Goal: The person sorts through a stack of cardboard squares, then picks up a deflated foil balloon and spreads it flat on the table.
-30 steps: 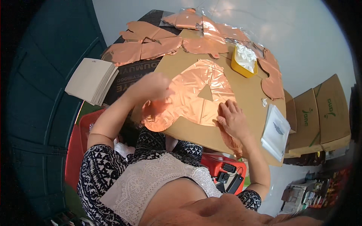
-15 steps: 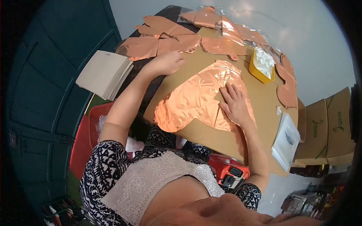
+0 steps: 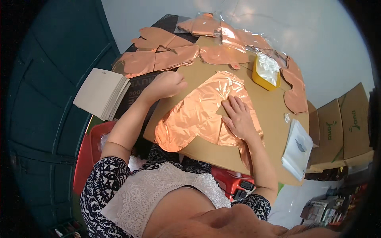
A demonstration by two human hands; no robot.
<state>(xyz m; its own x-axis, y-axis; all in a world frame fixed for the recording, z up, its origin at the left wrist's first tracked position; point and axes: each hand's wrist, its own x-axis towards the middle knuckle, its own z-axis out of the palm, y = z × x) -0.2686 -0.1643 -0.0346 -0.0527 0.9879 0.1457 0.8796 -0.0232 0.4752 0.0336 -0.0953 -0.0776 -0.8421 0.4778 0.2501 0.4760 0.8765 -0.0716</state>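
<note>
A shiny copper-coloured flat foil balloon (image 3: 190, 111) lies crinkled across the cardboard in front of me. My right hand (image 3: 240, 117) rests on its right part, palm down with fingers spread. From beneath that wrist a strip of the same foil (image 3: 245, 156) hangs at the near edge. Beyond the balloon's left side, my left hand (image 3: 168, 84) is raised with its fingers curled closed; whatever they may hold is hidden. Close past this hand lie more flat copper foil pieces (image 3: 174, 57).
Pale flat sheets (image 3: 97, 93) are stacked at the left. A yellow tub (image 3: 264, 83) of white material stands back right, beside a curved foil piece (image 3: 293, 89). Clear bags (image 3: 297, 148) lie at the right edge. Cardboard boxes (image 3: 337, 131) stand beyond.
The whole view has shifted a little. My left hand has come slightly nearer to me, its fingers curled tighter. My right hand stays on the foil balloon.
</note>
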